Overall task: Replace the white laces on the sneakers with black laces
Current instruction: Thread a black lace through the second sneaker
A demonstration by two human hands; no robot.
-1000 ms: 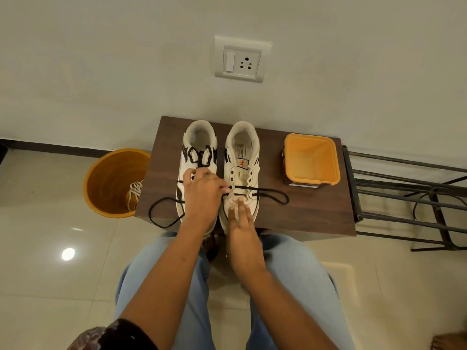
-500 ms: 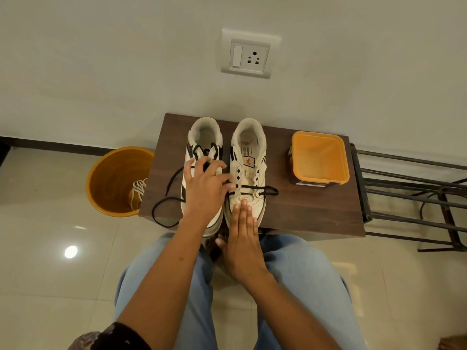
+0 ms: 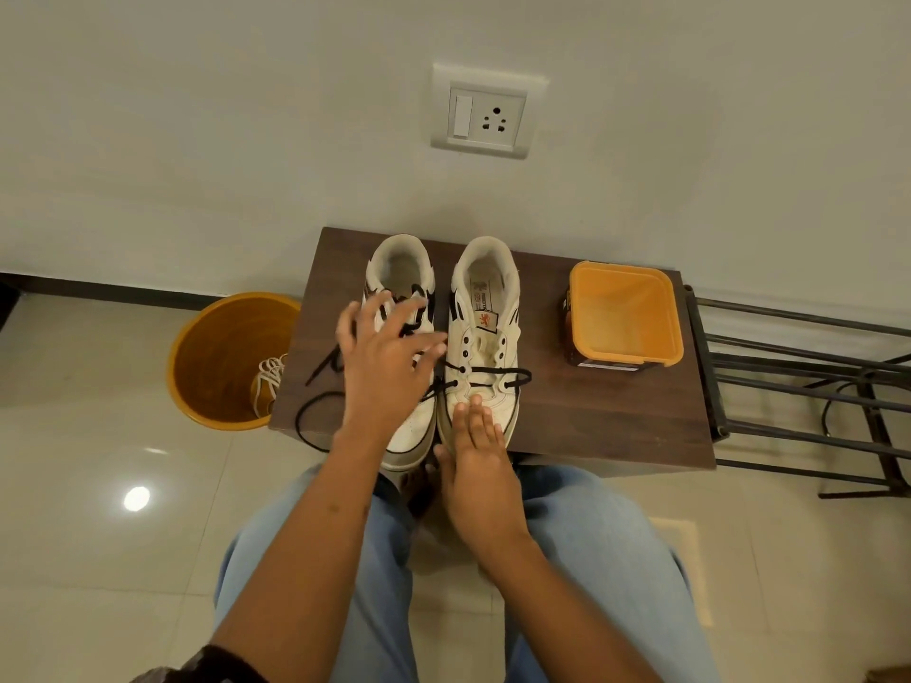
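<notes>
Two white sneakers stand side by side on a dark wooden stool, toes toward me. The left sneaker carries a black lace up its front. The right sneaker has a black lace threaded only through its lowest eyelets; the lace's long free end loops over the stool's left edge. My left hand hovers spread over the left sneaker, fingers straight, holding nothing. My right hand lies flat with straight fingers on the right sneaker's toe. White laces lie in the orange bucket.
An orange square tub sits on the stool's right part. A dark metal rack stands to the right on the tiled floor. A wall socket is above the stool. My knees in blue jeans are just before the stool.
My left hand has let go of the black lace, opened and moved up over the left sneaker. The lace has been pulled tighter through the right sneaker. My right hand stays on the toe.
</notes>
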